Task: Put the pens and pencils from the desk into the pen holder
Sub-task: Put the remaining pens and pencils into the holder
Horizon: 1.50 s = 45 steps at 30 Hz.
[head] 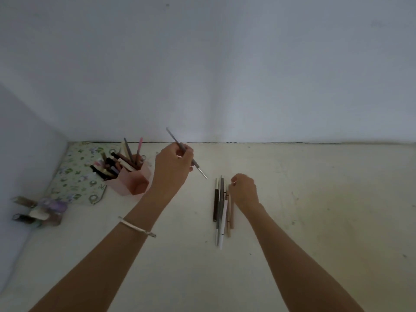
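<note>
Carrying a grey pencil [183, 150], left hand [172, 170] grips it; pen holder [132, 179] at nine o'clock awaits insertion. Right hand [244, 190] curls over remaining pens [221, 208], grasp unclear.

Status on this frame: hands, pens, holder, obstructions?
Left hand holds grey pen aloft. Right hand on desk pile, grip unclear. Pink holder part full, path unobstructed.

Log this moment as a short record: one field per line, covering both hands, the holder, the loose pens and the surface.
left hand: raised, gripping a thin grey pen at mid-shaft
right hand: fingers curled, resting on the loose pens
holder: pink plastic pen holder, already crowded with pens
loose pens: bundle of dark, white and tan pens, lying side by side
surface: pale off-white desk
</note>
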Tool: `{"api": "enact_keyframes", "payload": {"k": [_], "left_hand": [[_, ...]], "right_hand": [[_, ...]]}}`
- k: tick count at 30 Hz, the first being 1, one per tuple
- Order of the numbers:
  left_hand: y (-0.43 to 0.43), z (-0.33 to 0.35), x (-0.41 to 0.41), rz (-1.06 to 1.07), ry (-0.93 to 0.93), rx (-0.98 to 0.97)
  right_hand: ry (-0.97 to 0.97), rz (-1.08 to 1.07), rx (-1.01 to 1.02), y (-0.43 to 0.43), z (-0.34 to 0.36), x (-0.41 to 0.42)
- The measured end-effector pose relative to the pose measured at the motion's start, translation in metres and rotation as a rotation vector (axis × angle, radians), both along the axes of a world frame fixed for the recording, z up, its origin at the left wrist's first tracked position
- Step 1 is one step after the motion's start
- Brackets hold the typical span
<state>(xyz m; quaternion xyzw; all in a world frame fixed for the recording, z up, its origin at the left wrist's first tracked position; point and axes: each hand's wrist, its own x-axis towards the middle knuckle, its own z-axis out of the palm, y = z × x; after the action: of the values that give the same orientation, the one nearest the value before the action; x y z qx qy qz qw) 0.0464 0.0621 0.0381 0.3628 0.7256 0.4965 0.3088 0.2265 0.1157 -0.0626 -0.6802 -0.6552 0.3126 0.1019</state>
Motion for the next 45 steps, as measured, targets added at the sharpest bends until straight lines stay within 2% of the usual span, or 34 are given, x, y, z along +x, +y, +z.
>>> {"api": "enact_keyframes", "payload": {"k": [2,5,10,16,18,22,25,28,30,33,36,38,40,42,45], "left_hand": [[-0.005,0.005,-0.026,0.060,0.054,0.082],[-0.013,0.014,-0.079,0.165,0.278,0.153],[-0.015,0.008,-0.133,0.221,0.533,-0.028],[-0.015,-0.018,-0.143,0.103,0.814,-0.210],[-0.016,-0.020,-0.145,0.101,0.884,-0.203],[-0.023,0.002,-0.151,0.253,0.873,0.027],[-0.031,0.021,-0.155,0.289,0.762,0.074],[-0.036,0.032,-0.153,0.263,0.673,0.093],[-0.039,0.036,-0.150,0.253,0.637,0.110],[-0.038,0.036,-0.136,0.259,0.639,0.126],[-0.032,0.022,-0.098,0.201,0.648,0.191],[-0.027,0.001,-0.059,0.049,0.600,0.085],[-0.021,-0.029,-0.017,-0.139,0.516,-0.149],[-0.019,-0.060,0.016,-0.280,0.473,-0.380],[-0.013,-0.092,0.054,-0.401,0.466,-0.546]], "right_hand": [[0.060,-0.054,0.096,0.015,0.018,0.004],[0.263,-0.159,0.210,0.035,0.053,-0.002],[0.624,-0.175,0.256,0.037,0.095,-0.041],[0.743,-0.089,0.307,0.015,0.106,-0.096],[0.765,-0.062,0.333,0.006,0.105,-0.114],[0.871,0.028,0.413,-0.011,0.102,-0.153],[0.873,0.120,0.452,-0.022,0.094,-0.180],[0.746,0.266,0.474,-0.028,0.079,-0.194],[0.594,0.412,0.469,-0.031,0.068,-0.195],[0.372,0.598,0.574,-0.030,0.060,-0.185],[0.426,0.389,0.619,-0.012,0.066,-0.156],[0.487,0.193,0.605,0.005,0.072,-0.127],[0.488,0.066,0.573,0.019,0.077,-0.095],[0.490,-0.022,0.537,0.025,0.077,-0.066],[0.441,-0.091,0.477,0.024,0.073,-0.024]]}}
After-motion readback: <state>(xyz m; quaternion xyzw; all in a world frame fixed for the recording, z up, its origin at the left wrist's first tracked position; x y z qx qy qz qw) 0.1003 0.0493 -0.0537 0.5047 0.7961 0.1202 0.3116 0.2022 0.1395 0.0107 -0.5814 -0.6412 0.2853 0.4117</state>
